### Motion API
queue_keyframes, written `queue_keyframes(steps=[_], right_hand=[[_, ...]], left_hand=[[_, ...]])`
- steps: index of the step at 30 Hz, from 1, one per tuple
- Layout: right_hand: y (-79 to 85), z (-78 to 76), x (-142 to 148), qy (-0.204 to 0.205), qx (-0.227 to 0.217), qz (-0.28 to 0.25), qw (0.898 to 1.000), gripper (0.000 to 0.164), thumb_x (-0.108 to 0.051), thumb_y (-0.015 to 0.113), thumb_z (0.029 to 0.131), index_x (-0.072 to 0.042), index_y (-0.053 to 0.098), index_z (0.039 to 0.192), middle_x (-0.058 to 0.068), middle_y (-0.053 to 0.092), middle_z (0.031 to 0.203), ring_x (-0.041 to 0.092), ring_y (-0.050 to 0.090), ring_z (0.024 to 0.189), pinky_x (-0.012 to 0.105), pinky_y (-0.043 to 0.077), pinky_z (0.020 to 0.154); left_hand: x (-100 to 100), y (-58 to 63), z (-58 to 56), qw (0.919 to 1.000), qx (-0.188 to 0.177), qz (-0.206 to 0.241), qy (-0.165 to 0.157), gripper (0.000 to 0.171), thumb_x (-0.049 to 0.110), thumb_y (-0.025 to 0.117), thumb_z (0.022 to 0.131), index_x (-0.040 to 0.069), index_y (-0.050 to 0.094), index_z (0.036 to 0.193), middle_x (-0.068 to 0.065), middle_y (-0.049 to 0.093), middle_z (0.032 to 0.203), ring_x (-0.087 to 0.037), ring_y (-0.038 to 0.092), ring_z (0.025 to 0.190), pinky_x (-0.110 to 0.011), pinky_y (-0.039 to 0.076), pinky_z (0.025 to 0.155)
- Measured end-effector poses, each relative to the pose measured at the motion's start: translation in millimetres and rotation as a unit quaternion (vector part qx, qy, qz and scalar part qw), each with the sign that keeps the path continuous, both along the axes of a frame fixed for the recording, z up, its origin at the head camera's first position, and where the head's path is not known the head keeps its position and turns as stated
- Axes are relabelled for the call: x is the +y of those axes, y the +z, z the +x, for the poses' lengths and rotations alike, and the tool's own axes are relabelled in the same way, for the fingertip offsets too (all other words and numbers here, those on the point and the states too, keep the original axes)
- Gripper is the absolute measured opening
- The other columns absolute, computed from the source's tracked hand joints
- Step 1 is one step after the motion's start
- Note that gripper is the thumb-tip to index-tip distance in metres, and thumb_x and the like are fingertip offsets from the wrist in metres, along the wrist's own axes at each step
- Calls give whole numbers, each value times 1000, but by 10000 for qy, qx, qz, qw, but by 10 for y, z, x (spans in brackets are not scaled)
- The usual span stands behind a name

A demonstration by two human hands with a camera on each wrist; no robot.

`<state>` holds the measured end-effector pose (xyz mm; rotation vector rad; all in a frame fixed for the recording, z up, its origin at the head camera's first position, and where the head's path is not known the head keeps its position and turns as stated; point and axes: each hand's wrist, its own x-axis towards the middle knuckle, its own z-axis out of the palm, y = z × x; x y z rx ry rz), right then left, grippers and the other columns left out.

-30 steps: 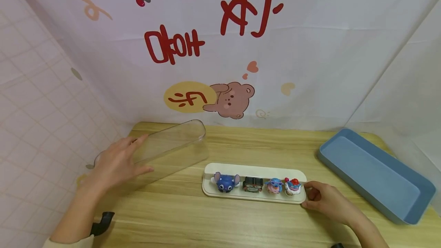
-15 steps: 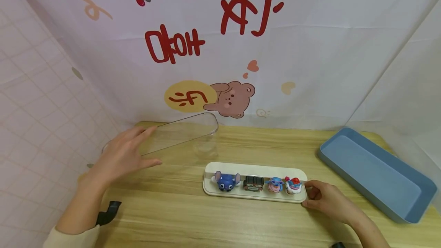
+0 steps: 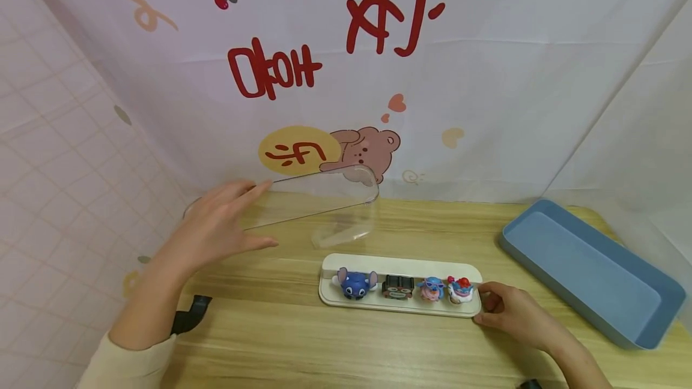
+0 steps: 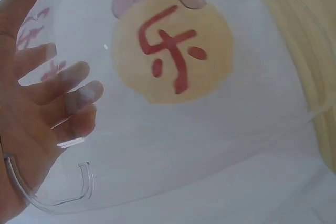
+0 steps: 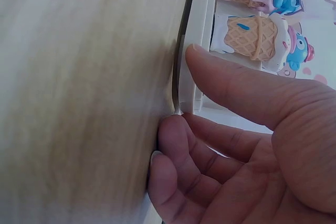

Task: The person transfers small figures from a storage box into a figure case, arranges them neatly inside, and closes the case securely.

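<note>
My left hand (image 3: 218,227) grips a long clear plastic cover (image 3: 319,194) at its left end, holding it raised above the back left of the table. In the left wrist view the thumb and fingers span the cover (image 4: 210,145), several fingers showing through it. A cream display base (image 3: 402,266) lies flat on the table, bearing a row of small figurines: a blue big-eared one (image 3: 355,285), a dark boxy one (image 3: 397,287) and ice-cream-cone ones, such as this figurine (image 5: 252,38). My right hand (image 3: 516,316) pinches the base's right end between thumb and fingers.
A shallow blue tray (image 3: 589,275) sits at the table's right. White printed cloth (image 3: 486,77) hangs behind the wooden tabletop (image 3: 324,347), with more cloth at both sides. A black curved piece (image 3: 191,315) shows by the left wrist.
My left hand has moved the clear cover rightward and up, off towards the back edge above the base. My right hand and the base have stayed in place.
</note>
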<state>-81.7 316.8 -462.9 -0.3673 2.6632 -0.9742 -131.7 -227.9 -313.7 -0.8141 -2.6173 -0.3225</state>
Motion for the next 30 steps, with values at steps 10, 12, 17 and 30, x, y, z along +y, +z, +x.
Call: queue_keyframes(steps=[10, 12, 17, 30], right_hand=[[-15, 5, 1, 49, 31, -46, 10000, 55, -21, 87, 87, 11, 63, 124, -1, 62, 86, 2, 54, 74, 25, 50, 65], [-18, 2, 1, 54, 41, -43, 10000, 55, -21, 87, 87, 11, 63, 124, -1, 62, 86, 2, 54, 74, 25, 50, 65], [-22, -8, -1, 52, 91, -13, 9999, 55, -22, 88, 86, 10, 64, 124, -3, 62, 86, 2, 54, 74, 25, 49, 65], [-21, -19, 16, 24, 63, 36, 10000, 55, -21, 87, 86, 10, 63, 125, -2, 62, 86, 2, 54, 74, 25, 49, 65]], left_hand=[[251, 167, 2, 9997, -69, 91, -231, 104, 47, 102, 60, 9, 61, 148, -17, 68, 126, -39, 65, 115, -59, 56, 92], [299, 205, 3, 9994, -42, 83, -324, 104, 48, 102, 60, 10, 61, 148, -16, 68, 126, -38, 65, 115, -58, 56, 92], [427, 289, -6, 9989, -10, 64, -472, 104, 49, 102, 60, 11, 61, 147, -14, 68, 127, -36, 66, 113, -55, 57, 91], [783, 401, -23, 9971, 79, -87, -755, 105, 56, 100, 60, 13, 61, 148, -14, 67, 131, -34, 67, 114, -50, 59, 89]])
